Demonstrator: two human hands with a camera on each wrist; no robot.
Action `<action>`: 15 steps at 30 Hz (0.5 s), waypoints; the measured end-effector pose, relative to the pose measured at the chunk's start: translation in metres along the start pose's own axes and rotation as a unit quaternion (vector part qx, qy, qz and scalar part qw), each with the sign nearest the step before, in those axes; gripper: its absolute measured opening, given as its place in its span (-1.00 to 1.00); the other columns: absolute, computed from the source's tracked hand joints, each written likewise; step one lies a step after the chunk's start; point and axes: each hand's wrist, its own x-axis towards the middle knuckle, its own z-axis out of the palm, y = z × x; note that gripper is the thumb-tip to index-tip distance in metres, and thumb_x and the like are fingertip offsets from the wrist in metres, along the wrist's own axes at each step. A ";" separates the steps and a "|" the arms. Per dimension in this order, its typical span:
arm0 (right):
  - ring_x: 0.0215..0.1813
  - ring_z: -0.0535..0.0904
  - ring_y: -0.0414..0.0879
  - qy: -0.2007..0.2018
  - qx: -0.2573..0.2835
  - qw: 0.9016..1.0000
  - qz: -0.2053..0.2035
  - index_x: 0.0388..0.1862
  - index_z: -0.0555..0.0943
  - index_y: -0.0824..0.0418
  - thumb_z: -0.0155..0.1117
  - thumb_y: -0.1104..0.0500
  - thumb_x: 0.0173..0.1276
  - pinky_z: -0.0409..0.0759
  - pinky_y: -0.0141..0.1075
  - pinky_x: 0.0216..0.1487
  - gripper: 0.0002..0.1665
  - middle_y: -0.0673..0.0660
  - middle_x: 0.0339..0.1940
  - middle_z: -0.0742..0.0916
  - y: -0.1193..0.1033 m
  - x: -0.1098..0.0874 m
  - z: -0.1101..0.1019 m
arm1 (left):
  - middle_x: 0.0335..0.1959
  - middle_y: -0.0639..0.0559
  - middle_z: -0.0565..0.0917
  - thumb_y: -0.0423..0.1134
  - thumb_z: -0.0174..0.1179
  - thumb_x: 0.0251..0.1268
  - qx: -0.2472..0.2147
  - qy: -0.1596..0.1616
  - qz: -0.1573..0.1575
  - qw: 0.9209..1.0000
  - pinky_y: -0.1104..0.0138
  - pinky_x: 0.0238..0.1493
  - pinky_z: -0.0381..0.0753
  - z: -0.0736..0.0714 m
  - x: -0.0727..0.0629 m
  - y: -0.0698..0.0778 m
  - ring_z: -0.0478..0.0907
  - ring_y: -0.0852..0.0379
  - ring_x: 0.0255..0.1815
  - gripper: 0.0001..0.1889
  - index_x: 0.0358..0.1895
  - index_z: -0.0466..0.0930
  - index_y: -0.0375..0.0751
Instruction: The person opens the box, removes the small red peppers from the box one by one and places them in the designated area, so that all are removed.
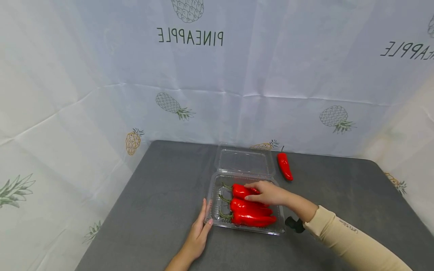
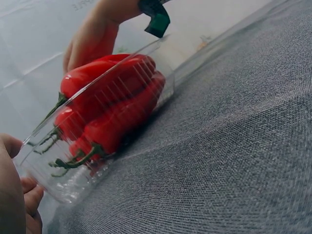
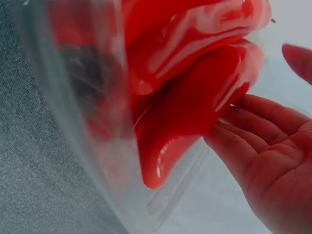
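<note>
A clear plastic clamshell container (image 1: 217,188) lies on the table with its lid (image 1: 245,161) folded back. Several long red peppers (image 1: 252,218) with curved green stems fill its base, stems toward the left. At the front left corner, my left hand (image 1: 196,237) holds the container, thumb by the rim and fingers along the outer wall. My right hand (image 1: 271,194) reaches over the far pepper (image 1: 239,191). In the right wrist view, straight fingers (image 3: 243,139) touch that pepper's side, while the thumb (image 3: 298,61) stands apart from it.
Another red pepper (image 1: 285,166) lies on the grey table (image 1: 162,188), right of the lid. White curtains (image 1: 251,67) printed with pineapples hang behind and at both sides. A dark green piece (image 2: 158,22) sits at my right wrist.
</note>
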 end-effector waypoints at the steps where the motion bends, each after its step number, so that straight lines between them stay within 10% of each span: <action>1: -0.71 0.26 -0.26 -0.002 -0.008 1.000 -0.001 0.24 0.42 0.40 0.23 0.06 0.28 0.38 -0.44 -0.59 -0.37 -0.05 -0.73 0.37 -0.001 0.000 0.000 | 0.37 -0.35 0.22 -0.42 -0.09 0.39 -0.001 0.000 0.000 1.000 0.73 0.30 -0.11 0.000 0.000 0.000 -0.01 0.39 0.42 -0.36 0.43 -0.17 -0.47; 15: -0.29 0.48 -0.19 0.019 -0.051 0.998 -0.021 0.18 0.46 0.41 0.32 0.27 0.18 0.51 -0.46 -0.33 -0.43 0.21 -0.02 0.68 0.001 0.004 0.007 | 0.37 -0.32 0.23 -0.41 -0.09 0.39 -0.003 0.001 -0.003 1.000 0.73 0.30 -0.11 0.000 -0.001 0.000 0.01 0.32 0.42 -0.35 0.44 -0.16 -0.44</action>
